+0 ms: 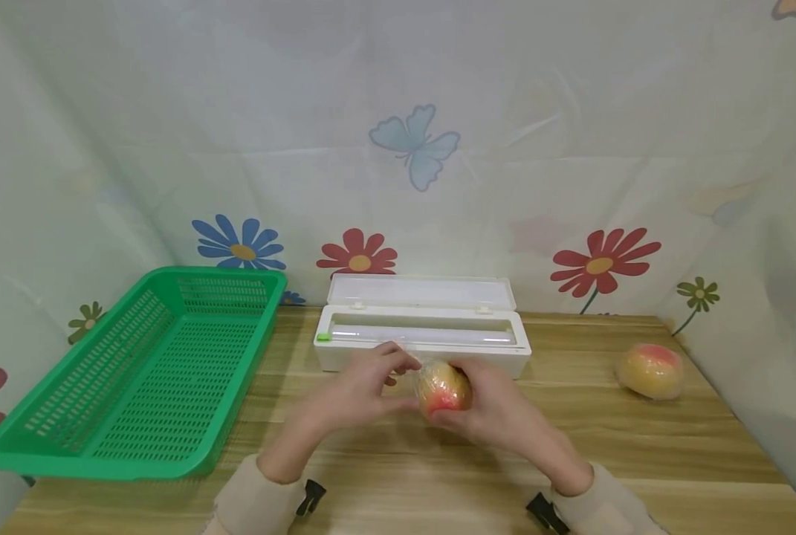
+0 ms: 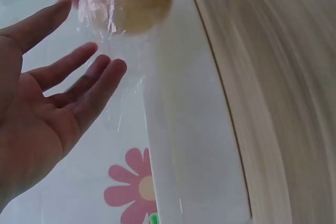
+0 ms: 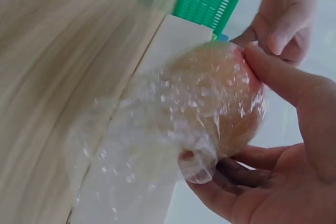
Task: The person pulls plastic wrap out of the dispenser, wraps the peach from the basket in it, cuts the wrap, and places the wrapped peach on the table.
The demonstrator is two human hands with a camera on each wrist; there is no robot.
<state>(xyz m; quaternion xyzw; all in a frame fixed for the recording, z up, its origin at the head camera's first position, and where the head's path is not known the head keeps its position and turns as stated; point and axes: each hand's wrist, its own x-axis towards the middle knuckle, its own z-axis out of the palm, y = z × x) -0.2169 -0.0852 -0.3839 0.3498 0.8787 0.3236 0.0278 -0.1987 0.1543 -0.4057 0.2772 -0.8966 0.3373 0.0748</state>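
Note:
My right hand grips a yellow and red mango above the table, thumb on one side and fingers curled round the other. Clear cling film covers the fruit, and a loose crumpled flap hangs off it in the right wrist view. Beside the mango, my left hand has its fingers spread and slightly bent. In the left wrist view that hand holds nothing, its fingertips close to the trailing film; whether they touch it I cannot tell. Behind both hands stands a white cling film box with its lid up.
A second wrapped mango lies on the right of the wooden table. To the left sits a green plastic basket with nothing in it. Inside the box lies a film roll. A flowered curtain hangs behind the table.

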